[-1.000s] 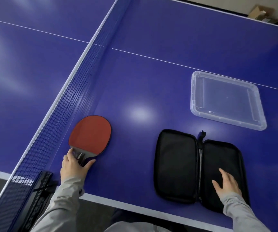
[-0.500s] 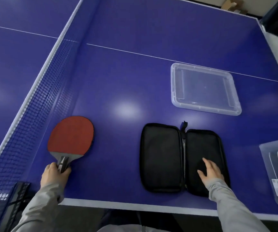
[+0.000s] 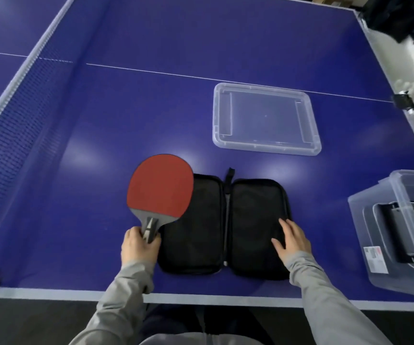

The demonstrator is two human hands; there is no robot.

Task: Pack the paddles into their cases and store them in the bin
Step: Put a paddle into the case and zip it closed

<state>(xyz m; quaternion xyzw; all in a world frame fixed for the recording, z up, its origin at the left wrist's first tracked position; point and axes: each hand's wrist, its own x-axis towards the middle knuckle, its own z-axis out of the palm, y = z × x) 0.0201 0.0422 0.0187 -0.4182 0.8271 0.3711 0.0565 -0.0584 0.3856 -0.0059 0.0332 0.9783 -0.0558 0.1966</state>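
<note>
I am wearing a soft grey top with long sleeves. The sleeves are reaching down to my wrists. My left hand (image 3: pixel 138 247) and right hand (image 3: pixel 292 241) are bare, wearing no gloves or rings.

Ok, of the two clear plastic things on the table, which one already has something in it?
The deep clear bin at the table's right edge, beside the open case: a dark item shows through its walls. The shallow clear lid beyond the case holds nothing.

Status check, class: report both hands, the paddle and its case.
Left hand gripping red paddle by handle. Right hand flat on open black case. Paddle overlaps case's left edge. Nothing blocking.
</note>
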